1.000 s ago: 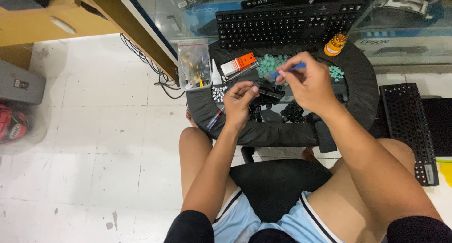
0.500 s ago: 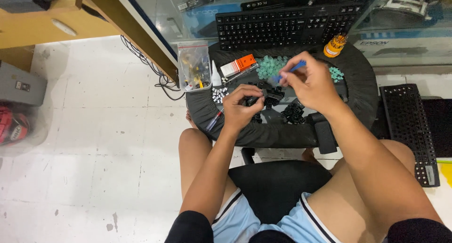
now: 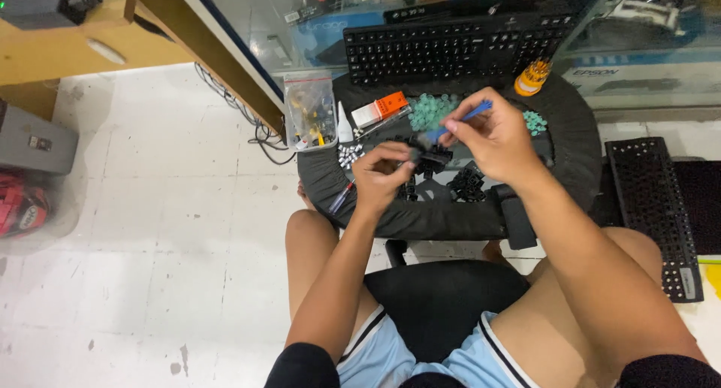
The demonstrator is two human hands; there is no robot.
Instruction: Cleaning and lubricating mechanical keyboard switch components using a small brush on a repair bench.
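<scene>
Tiny part pinched in left hand (image 3: 384,179) too small to ID, blue tool (image 3: 454,123) partly hidden by right hand (image 3: 492,138), bag (image 3: 310,110) contents unclear, red item (image 3: 21,205) cut off at left edge.

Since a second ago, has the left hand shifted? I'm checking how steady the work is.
Yes, slightly. The left hand has drawn back toward the person, away from the black keyboard, and now sits lower over the round black stool top.

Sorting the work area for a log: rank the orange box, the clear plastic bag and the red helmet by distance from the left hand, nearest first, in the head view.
1. Orange box, just beyond the left hand.
2. Clear plastic bag, farther left, at the table edge.
3. Red helmet, on the floor at far left.
</scene>
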